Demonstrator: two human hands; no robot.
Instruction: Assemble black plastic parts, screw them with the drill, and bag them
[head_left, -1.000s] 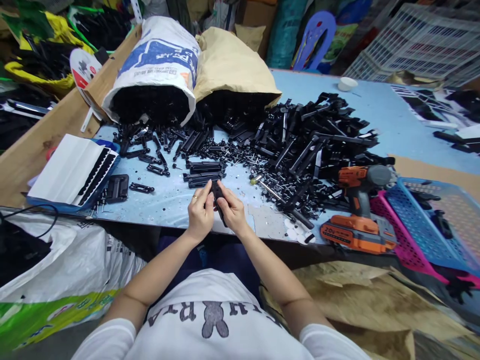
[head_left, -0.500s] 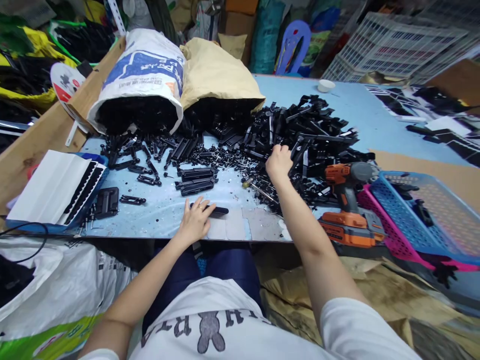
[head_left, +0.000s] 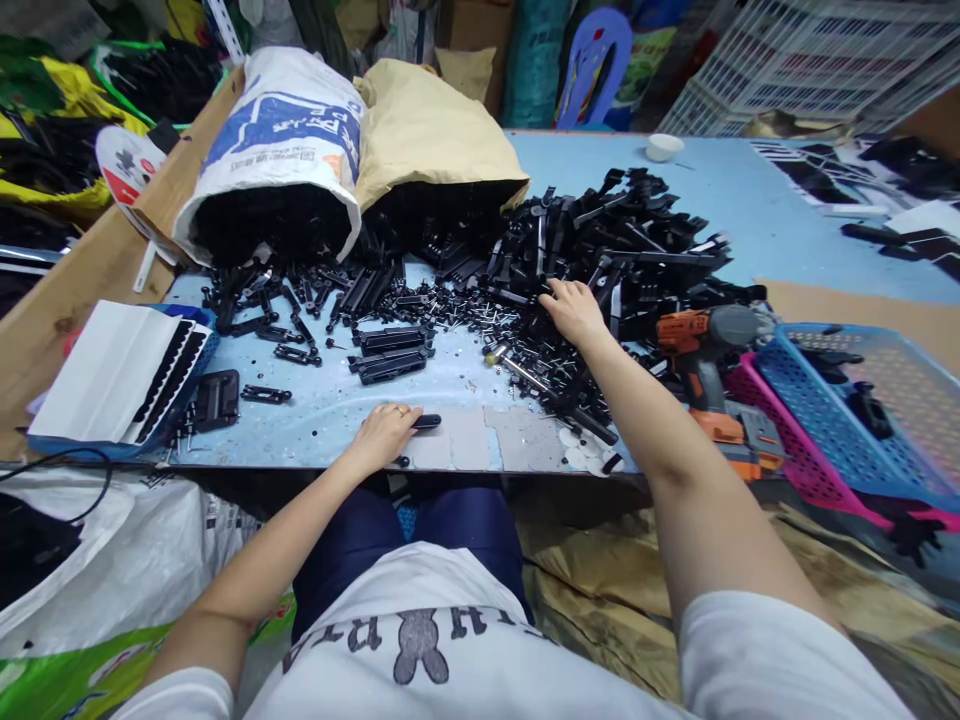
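My left hand (head_left: 384, 432) lies near the front edge of the blue table (head_left: 330, 410), its fingers laid over a slim black plastic bar (head_left: 426, 422) that sticks out to the right. My right hand (head_left: 574, 308) reaches forward into the big heap of black plastic parts (head_left: 630, 260), fingers curled down among the pieces; what they grip is hidden. A few assembled black bars (head_left: 391, 352) lie side by side in the middle of the table.
A white sack (head_left: 281, 130) and a tan sack (head_left: 431, 130) full of black parts lie at the back. An orange cordless drill (head_left: 709, 345) stands at the right beside blue and pink baskets (head_left: 847, 420). A blue tray with white sheets (head_left: 120, 370) sits at the left.
A second ago both hands held the black bar together near the table edge. The left hand has laid it on the table and the right hand has reached out into the heap.
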